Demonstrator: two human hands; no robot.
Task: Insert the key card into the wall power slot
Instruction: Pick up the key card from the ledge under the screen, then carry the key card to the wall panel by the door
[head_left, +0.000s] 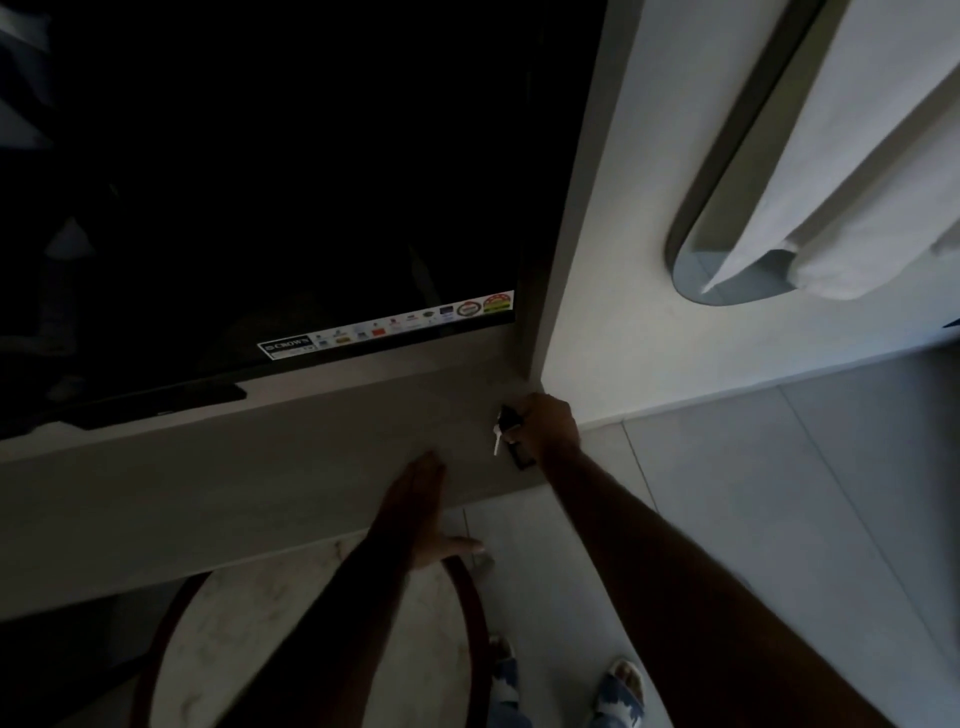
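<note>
A dark key card tag with a dangling pale metal key is gripped in the right hand, its long axis hanging toward 6 o'clock against the grey wall panel. The left hand lies flat and open at 8 o'clock. No power slot can be made out.

A single head-worn wide-angle view looks steeply down and forward from close above a grey ledge-like surface. A dark flat television screen fills the upper left of the frame, a white wall the upper right, and pale floor tiles the lower right.
</note>
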